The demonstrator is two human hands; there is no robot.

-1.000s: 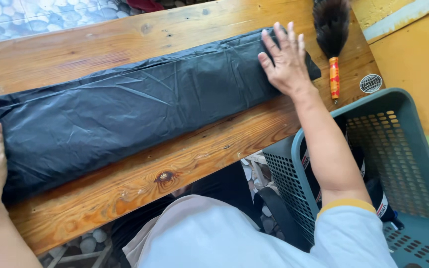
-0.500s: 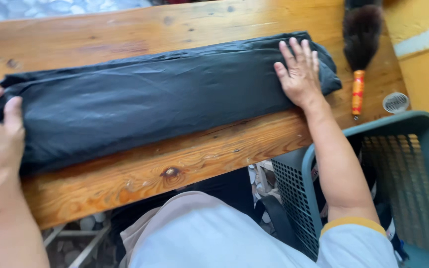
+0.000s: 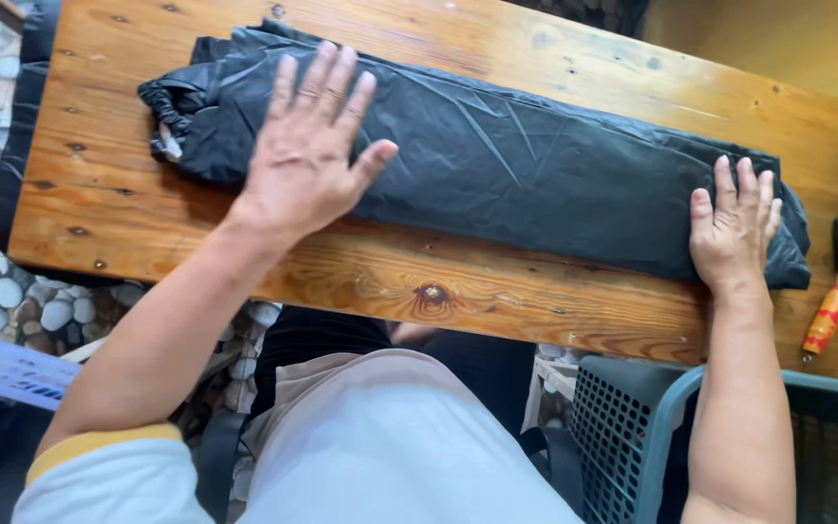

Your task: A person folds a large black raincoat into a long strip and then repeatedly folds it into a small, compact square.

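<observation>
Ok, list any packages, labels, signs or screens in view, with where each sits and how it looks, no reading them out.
Printed sheet: bottom left, on the pebbled floor beside the table; flat, pale with dark lettering, partly cut off.
Tag: at the gathered left end of the black garment, left of the left hand; small, whitish, too small to tell more.
No packages or screens in view.

A printed paper sheet (image 3: 7,367) lay at the lower left edge of the view, down on the pebbled floor (image 3: 12,301) below the wooden table (image 3: 497,291). It was a pale bluish-white strip, tilted, with rows of small dark print too blurred to make out. No other label, package, sign or screen showed.
</observation>
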